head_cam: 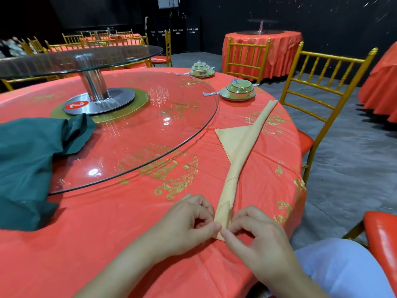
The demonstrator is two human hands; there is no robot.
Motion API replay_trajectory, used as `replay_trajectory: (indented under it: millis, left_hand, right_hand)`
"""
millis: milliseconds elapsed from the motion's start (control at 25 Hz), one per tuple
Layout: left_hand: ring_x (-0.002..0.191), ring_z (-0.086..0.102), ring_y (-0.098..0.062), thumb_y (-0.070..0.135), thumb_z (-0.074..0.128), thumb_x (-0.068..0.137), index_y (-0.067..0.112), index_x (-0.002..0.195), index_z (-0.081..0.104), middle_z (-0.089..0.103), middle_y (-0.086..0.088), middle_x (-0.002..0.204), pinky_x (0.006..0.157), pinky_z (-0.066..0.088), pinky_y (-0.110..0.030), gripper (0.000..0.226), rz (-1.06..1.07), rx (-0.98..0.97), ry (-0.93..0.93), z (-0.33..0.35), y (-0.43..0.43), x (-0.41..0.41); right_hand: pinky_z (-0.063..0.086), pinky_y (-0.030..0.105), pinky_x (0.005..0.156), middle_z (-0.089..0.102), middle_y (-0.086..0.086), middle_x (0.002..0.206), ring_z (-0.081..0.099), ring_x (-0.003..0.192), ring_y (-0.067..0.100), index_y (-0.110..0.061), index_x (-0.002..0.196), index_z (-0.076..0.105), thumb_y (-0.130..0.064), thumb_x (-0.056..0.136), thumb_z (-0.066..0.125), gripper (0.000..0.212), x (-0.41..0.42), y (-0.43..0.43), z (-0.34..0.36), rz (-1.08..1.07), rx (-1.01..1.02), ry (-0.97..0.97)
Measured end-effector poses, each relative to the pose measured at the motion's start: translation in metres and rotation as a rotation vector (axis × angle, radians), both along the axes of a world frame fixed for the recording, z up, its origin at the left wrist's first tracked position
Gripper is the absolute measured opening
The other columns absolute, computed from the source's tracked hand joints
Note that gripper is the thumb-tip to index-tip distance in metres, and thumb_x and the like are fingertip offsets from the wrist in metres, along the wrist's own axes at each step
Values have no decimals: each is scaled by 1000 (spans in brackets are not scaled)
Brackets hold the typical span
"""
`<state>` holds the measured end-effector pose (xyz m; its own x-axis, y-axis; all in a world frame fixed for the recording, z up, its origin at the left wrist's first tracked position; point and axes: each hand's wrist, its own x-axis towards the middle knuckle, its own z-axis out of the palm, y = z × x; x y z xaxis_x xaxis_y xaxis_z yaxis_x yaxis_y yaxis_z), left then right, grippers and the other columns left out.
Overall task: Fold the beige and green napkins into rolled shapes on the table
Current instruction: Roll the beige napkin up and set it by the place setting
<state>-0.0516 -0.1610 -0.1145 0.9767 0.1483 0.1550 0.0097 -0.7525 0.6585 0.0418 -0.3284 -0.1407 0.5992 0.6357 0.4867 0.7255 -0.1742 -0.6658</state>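
The beige napkin (242, 155) lies rolled into a long thin strip across the red tablecloth, with a loose triangular flap sticking out to its left at mid-length. Its near end is pinched between my two hands at the table's front edge. My left hand (189, 224) grips that end from the left with thumb and fingers. From the right, my right hand (255, 231) holds the same tip. The green napkin (28, 160) lies crumpled and unrolled at the far left, partly on the glass turntable.
A round glass turntable (133, 130) on a steel post fills the table's middle. Two covered green bowls on plates (238, 89) (202, 69) stand at the far right edge. A gold chair (322, 87) stands behind the table, a red seat (382, 244) at my right.
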Motion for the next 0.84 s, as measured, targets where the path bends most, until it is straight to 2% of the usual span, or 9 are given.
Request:
replay_trajectory:
  millis: [80, 160, 240, 320, 440, 560, 720, 840]
  left_hand:
    - [90, 46, -3, 60, 48, 71, 24, 58, 59, 50, 19, 84, 82, 35, -24, 40, 57, 80, 7, -1, -2, 1]
    - [92, 43, 0, 63, 48, 68, 35, 59, 51, 50, 20, 86, 85, 34, -27, 30, 90, 114, 20, -1, -2, 0]
    - [89, 43, 2, 62, 53, 69, 40, 69, 45, 49, 21, 85, 81, 35, -26, 23, 88, 122, -19, 0, -1, -1]
    - [84, 42, 3, 57, 59, 73, 42, 78, 41, 46, 23, 84, 75, 34, -22, 23, 56, 130, -76, 2, 0, -1]
    - [88, 47, -2, 53, 59, 79, 37, 88, 53, 52, 18, 89, 80, 41, -33, 19, -21, 138, -107, 1, 1, -2]
    - [92, 51, -4, 59, 61, 78, 36, 91, 63, 53, 17, 92, 83, 42, -38, 27, -31, 155, -136, 3, 6, -5]
    - [91, 48, -1, 65, 62, 73, 39, 97, 63, 49, 20, 93, 81, 40, -33, 36, -89, 283, -147, 6, 11, -9]
    - [89, 47, 1, 53, 63, 80, 38, 94, 64, 49, 20, 91, 78, 39, -30, 21, -93, 344, -153, 6, 10, -10]
  right_hand:
    - [43, 14, 60, 53, -21, 85, 54, 70, -5, -36, 84, 54, -52, 68, 57, 22, -1, 1, 2, -32, -18, -20]
    - [45, 17, 58, 52, -22, 85, 55, 68, -4, -36, 85, 57, -52, 71, 57, 21, -1, 1, -1, -26, -51, -70]
    - [46, 22, 57, 52, -19, 83, 55, 67, -2, -36, 84, 63, -53, 73, 57, 21, -1, 0, -3, -18, -61, -74]
    - [45, 18, 59, 53, -18, 80, 55, 68, -3, -35, 82, 67, -54, 71, 59, 22, 0, -1, -4, -17, -64, -131]
    - [38, 13, 63, 56, -15, 73, 50, 68, -1, -34, 75, 70, -48, 68, 58, 20, 0, -2, 0, -15, -97, -346]
    - [38, 15, 56, 57, -14, 68, 54, 63, 2, -31, 66, 70, -42, 70, 56, 19, 2, 1, 4, -24, -112, -446]
    - [36, 14, 55, 57, -13, 66, 52, 62, 1, -28, 63, 69, -39, 71, 58, 18, 6, 5, 5, -23, -70, -397]
    - [36, 13, 57, 56, -14, 67, 51, 64, 1, -28, 63, 67, -38, 72, 58, 16, 4, 5, 4, 8, -58, -344]
